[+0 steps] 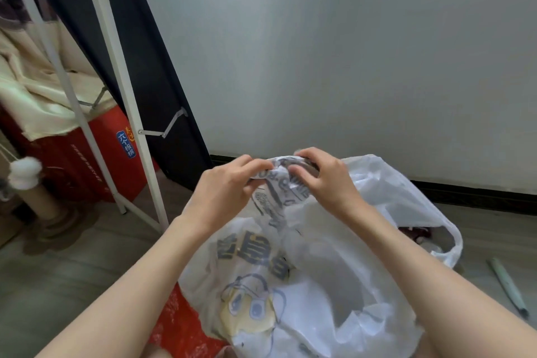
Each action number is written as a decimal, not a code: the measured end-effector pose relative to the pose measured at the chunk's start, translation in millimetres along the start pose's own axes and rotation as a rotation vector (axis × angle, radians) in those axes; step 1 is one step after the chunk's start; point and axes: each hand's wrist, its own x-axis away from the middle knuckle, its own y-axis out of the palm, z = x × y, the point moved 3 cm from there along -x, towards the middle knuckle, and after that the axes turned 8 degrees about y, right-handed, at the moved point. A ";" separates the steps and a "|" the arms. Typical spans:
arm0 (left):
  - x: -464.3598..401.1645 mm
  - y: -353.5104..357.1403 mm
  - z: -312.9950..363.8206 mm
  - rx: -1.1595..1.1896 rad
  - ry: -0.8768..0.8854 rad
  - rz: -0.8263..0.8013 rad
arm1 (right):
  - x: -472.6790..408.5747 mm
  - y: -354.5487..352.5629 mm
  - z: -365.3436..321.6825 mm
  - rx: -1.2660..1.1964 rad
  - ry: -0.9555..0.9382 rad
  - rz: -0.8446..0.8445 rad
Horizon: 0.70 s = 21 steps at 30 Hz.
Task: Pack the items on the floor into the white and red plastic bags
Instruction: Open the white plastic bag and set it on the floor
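Note:
A white plastic bag (290, 270) printed with blue characters and a yellow cartoon figure stands on the floor in front of me, bulging with contents that I cannot make out. My left hand (229, 192) and my right hand (322, 180) both pinch its gathered top, close together. Behind it stands a second, plain white bag (401, 195) with one handle loop hanging open and something dark red inside. A red plastic bag (180, 325) lies flat on the floor under my left forearm.
A white metal rack (128, 102) stands at left with a red carton (96, 160) and cream cloth under it. A dark panel leans on the wall. A pale green rod (507, 285) lies on the wood floor at right. A white pompom post stands far left.

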 end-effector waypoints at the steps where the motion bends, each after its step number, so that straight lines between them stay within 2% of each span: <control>1: 2.2 1.6 -9.4 0.050 -0.054 -0.008 | 0.6 4.4 4.8 0.097 -0.018 -0.040; 5: 16.7 7.8 -38.2 0.249 -0.217 -0.146 | 4.2 21.5 29.2 0.503 0.036 -0.184; 9: 38.9 1.2 -64.1 0.384 -0.372 -0.066 | 12.4 45.4 44.2 0.551 0.068 -0.334; 12: 59.4 6.8 -74.3 0.422 -0.471 -0.001 | 11.8 71.5 38.1 0.593 -0.010 -0.202; 14: 74.0 13.5 -79.3 0.461 -0.545 0.067 | 12.2 94.1 31.9 0.557 0.039 -0.170; 16: 89.0 19.0 -85.7 0.495 -0.606 0.125 | 17.6 122.1 35.7 0.485 0.137 -0.215; 21: 142.6 33.7 -116.3 0.374 -0.705 0.084 | 23.4 163.3 67.2 0.216 0.287 -0.177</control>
